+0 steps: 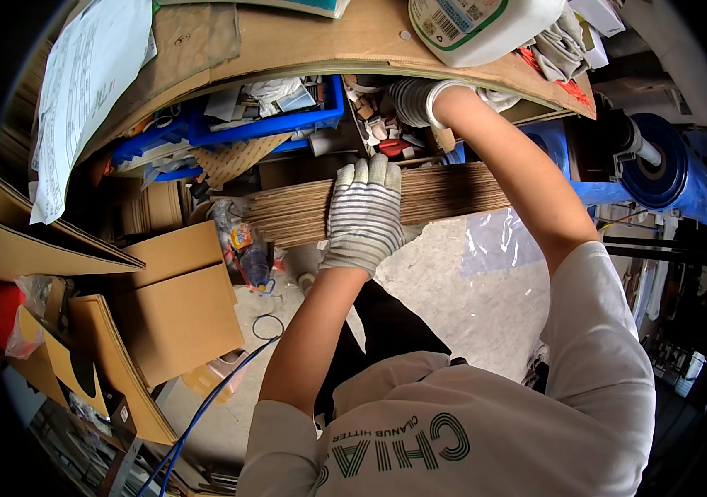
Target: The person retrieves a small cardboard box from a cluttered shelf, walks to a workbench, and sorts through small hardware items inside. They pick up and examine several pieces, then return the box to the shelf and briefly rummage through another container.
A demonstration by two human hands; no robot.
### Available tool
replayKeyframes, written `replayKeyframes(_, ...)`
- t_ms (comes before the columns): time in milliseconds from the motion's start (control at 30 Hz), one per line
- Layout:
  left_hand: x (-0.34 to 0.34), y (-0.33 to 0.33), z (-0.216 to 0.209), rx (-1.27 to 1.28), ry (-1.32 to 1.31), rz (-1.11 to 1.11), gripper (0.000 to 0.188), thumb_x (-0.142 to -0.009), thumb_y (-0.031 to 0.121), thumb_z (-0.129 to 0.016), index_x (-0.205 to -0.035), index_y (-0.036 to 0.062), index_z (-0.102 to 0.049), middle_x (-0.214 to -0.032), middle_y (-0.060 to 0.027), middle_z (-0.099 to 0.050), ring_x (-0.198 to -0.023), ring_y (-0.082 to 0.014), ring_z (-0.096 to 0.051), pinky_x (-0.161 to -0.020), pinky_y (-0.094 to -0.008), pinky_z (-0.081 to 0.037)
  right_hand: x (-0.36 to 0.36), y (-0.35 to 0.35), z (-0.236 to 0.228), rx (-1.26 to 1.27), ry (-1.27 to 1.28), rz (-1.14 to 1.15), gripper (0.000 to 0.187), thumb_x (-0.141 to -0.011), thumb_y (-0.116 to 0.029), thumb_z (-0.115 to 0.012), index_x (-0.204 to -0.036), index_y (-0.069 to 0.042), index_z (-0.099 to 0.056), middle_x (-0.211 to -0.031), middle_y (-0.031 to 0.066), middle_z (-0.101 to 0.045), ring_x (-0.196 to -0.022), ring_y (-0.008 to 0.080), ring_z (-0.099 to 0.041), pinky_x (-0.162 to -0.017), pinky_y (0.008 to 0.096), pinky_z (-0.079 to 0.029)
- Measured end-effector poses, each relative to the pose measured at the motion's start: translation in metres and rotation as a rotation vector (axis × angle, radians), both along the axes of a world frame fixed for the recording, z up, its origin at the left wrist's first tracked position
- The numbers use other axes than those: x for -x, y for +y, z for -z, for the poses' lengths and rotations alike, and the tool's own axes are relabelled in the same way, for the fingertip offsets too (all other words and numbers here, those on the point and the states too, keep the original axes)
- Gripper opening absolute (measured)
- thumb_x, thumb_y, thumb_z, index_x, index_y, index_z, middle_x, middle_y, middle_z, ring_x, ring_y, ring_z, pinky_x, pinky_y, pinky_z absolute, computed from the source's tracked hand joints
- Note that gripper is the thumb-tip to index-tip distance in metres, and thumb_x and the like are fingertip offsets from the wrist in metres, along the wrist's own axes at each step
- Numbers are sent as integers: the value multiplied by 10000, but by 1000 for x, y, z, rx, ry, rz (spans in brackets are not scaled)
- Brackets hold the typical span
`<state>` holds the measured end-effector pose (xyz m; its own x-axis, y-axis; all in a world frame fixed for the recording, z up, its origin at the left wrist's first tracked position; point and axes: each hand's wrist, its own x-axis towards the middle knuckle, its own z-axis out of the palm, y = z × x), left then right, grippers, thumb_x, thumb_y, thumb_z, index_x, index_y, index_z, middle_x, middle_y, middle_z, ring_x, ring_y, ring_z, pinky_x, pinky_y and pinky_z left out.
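Note:
My left hand [366,211], in a white-and-grey striped glove, lies palm down across a thick stack of brown cardboard [453,192]. Its fingers are stretched out side by side, with their tips at the stack's far edge. My right hand [416,101], gloved alike, reaches over the stack into a compartment beneath the tabletop. The table's edge and shadow hide its fingers, so I cannot see what they touch. Small brown and beige pieces [380,128] lie close to it, along with a red-handled tool [393,147].
A blue bin [266,124] with mixed bits stands under the brown tabletop [304,41]. On top are a white jug [486,29] and hanging papers [92,91]. Cardboard boxes [175,306] and a blue cable [213,393] lie left. Blue film rolls [660,161] are at right.

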<state>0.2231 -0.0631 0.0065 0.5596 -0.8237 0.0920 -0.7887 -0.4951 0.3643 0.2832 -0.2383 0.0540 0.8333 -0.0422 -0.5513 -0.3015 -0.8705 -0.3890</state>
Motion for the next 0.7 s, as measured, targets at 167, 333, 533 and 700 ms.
replayKeyframes(167, 0, 2, 5, 27, -10, 13, 779, -553, 583, -723, -1052, 18, -526, -1033, -115, -486, -982, -256, -485, -895, -399, -359, 1, 13, -28, -4, 65, 17, 301, -916, -181, -513, -1188, -70, -578, -1121, 89, -631, -1000, 208, -577, -853, 277, -438)
replayKeyframes(333, 0, 1, 2, 45, 4, 18, 787, -555, 579, -729, -1066, 14, -533, -1024, -110, -482, -982, -251, -471, -915, -396, -340, -2, -5, 23, 201, -339, 22, 375, -935, -319, -492, -1227, -91, -551, -1171, 81, -615, -1023, 212, -586, -889, 299, -436)
replayKeyframes(533, -4, 0, 2, 2, 4, 20, 789, -554, 571, -732, -1078, 17, -530, -1030, -108, -485, -986, -249, -472, -919, -392, -339, -6, -11, 18, 86, -202, 25, 364, -939, -285, -466, -1240, -93, -538, -1209, 71, -589, -1039, 199, -575, -898, 302, -435)
replayKeyframes(700, -2, -3, 13, 66, -130, -27, 553, -646, 409, -672, -1037, 44, -533, -1080, -123, -523, -1001, -264, -523, -891, -388, -376, -7, -11, 18, 35, -142, 22, 358, -942, -256, -445, -1251, -95, -527, -1241, 63, -568, -1051, 188, -567, -905, 304, -434)
